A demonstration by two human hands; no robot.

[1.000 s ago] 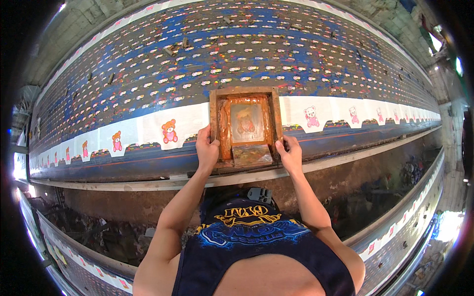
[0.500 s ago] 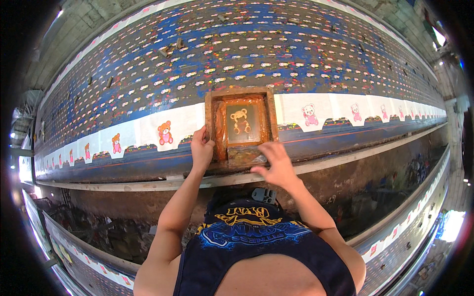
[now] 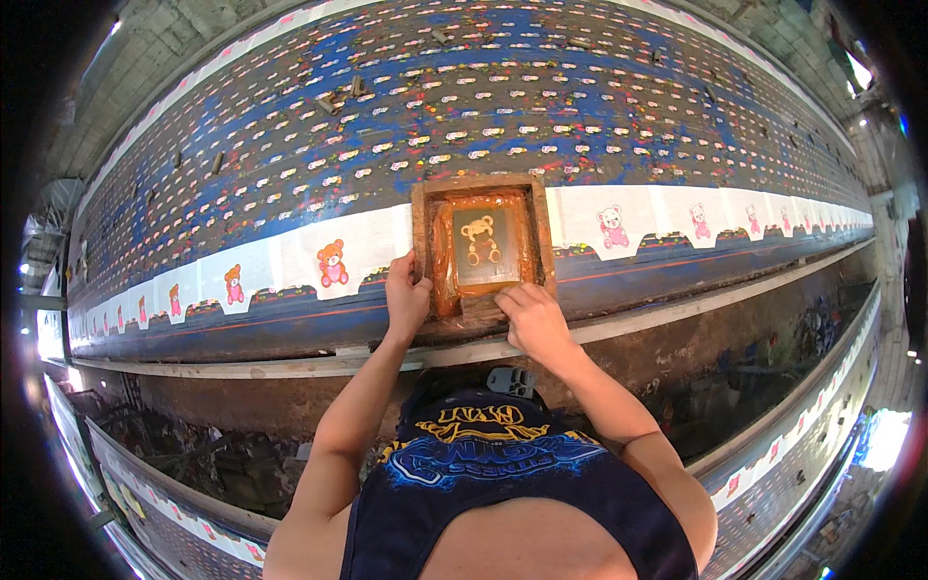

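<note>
A wooden screen-printing frame (image 3: 421,217) lies over the strip of white fabric pieces in front of me. A pale bear stencil (image 3: 479,240) shows on its dark mesh, with shiny orange-brown tape around it. My left hand (image 3: 408,298) is closed on the frame's left side near its lower corner. Inside the near end of the frame, my right hand (image 3: 535,319) has its fingers pinched together on a flat brown piece (image 3: 478,307), perhaps a squeegee; the fingers partly hide it. Left of the frame a white piece carries a brown-and-pink bear (image 3: 332,263); right of it, a bear (image 3: 611,226) shows pink and white only.
The long table (image 3: 290,174) beyond is covered with rows of small colourful prints and blue stains, with small blocks (image 3: 327,102) scattered on it. A pale rail (image 3: 638,324) runs along its near edge. Another printed table (image 3: 773,464) stands behind me at the lower right.
My right hand has come down from hovering with spread fingers and closed on the flat brown piece at the frame's near end. My left hand still holds the frame's side.
</note>
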